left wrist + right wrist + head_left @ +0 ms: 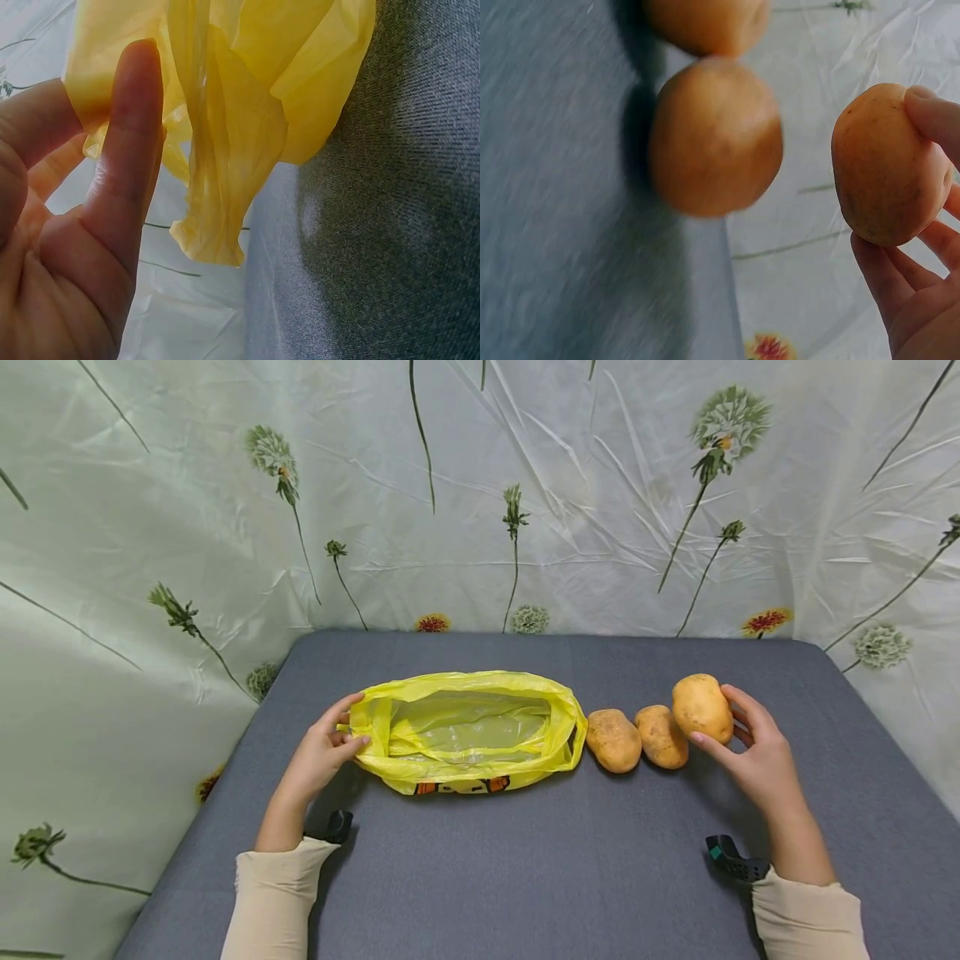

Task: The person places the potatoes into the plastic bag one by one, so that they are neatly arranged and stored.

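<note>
A yellow plastic bag (480,779) lies on the table with its mouth spread wide and facing up. At its left end my left hand (315,760) pinches the rim between thumb and fingers; the left wrist view shows the bag's gathered end (229,150) hanging beside the thumb. My right hand (765,764) grips a potato (702,706) between thumb and fingertips, raised off the table. Two more potatoes rest between the bag and that hand: one potato (614,741) right by the bag's right end, the other potato (662,737) beside it, partly overlapped by the held one.
The grey cloth-covered table (525,868) extends in front of the bag and to both sides. Behind it hangs a pale curtain (450,527) with a flower print, which also runs down the left and right sides.
</note>
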Demonstrator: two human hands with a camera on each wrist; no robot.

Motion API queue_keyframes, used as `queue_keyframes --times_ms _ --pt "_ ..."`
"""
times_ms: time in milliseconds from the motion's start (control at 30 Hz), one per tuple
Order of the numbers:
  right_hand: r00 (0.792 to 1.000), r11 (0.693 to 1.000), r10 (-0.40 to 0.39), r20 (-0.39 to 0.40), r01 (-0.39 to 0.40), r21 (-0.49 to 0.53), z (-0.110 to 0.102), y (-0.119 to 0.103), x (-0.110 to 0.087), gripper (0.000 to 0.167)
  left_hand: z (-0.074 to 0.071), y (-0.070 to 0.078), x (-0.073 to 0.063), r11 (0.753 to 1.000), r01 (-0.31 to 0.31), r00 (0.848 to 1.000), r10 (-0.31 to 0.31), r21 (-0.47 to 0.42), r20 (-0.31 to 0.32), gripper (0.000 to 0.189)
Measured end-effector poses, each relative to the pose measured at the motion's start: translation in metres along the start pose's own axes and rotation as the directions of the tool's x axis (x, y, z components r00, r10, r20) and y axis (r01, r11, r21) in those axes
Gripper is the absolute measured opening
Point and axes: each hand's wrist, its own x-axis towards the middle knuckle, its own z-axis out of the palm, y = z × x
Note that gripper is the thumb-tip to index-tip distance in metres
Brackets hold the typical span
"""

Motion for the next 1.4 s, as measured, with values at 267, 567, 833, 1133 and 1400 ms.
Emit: queue_keyframes --times_ms 267,567,833,1133,1400 --pt "0.996 0.995 -0.092 0.023 0.090 0.048 0.013 -0.022 0.012 0.076 0.000 0.006 0.000 1.000 0.019 1.000 -0.019 -0.009 0.009 0.063" --pt "0.983 0.983 -0.161 0.083 0.152 0.107 0.037 -0.048 0.020 0.077 -0.001 0.034 -0.008 1.000 0.029 1.000 -0.029 0.008 0.011 0.060" --pt "0.978 0.977 -0.172 0.115 0.155 0.144 0.057 -0.091 0.021 0.068 0.001 0.036 -0.008 1.000 0.028 1.000 -0.028 0.011 0.011 0.060" --pt "0.964 0.965 -0.188 0.187 0.146 0.218 0.080 -0.106 0.023 0.066 0.001 0.036 -0.008 1.000 0.021 1.000 -0.021 0.002 0.008 0.059" --pt "0.955 0.955 -0.187 0.231 0.122 0.270 0.114 -0.079 0.025 0.070 0.000 0.036 -0.009 1.000 0.028 1.000 -0.029 0.009 0.004 0.059"
